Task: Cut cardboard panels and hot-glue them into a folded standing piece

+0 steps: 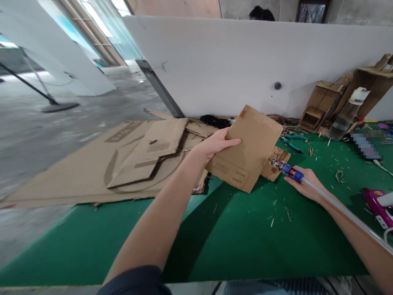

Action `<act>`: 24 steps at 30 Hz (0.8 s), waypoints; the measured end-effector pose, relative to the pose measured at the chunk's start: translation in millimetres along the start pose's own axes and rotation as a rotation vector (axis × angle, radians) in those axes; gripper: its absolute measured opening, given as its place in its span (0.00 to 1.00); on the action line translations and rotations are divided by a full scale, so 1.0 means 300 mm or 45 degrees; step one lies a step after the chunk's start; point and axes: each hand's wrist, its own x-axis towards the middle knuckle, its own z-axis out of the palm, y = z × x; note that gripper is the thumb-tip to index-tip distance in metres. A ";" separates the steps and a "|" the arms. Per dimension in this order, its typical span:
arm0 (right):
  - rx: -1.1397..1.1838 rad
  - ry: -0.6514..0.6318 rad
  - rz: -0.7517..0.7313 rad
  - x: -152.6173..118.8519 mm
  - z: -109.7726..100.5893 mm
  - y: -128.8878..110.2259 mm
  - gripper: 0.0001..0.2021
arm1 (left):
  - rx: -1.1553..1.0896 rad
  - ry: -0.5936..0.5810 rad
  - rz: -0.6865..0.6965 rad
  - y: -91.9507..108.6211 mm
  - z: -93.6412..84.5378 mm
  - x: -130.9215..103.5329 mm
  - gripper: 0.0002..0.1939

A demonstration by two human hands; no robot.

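My left hand [219, 144] is closed on the left edge of a flat brown cardboard piece [250, 143], thumb across its face. The piece is tilted above the green table and bears faint print near its lower edge. A smaller cardboard piece [278, 164] shows partly behind its lower right side; I cannot tell whether they touch. My right hand [303, 182] grips a blue hot glue gun [293, 172], with a long clear glue stick [344, 211] running back along my forearm. Its scrap-crusted nozzle points at the right edge of the cardboard piece.
Large cardboard sheets [147, 164] cover the table's left side. Teal pliers [293, 141], a bottle [345, 116], a phone [365, 145] and a magenta device [377, 207] lie to the right. Cardboard structures [322, 102] stand against the white partition [230, 65]. Scraps dot the green table [230, 233].
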 end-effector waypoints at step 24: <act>-0.351 -0.320 -0.209 -0.028 0.052 -0.006 0.15 | -0.133 0.051 -0.050 0.012 0.008 -0.006 0.36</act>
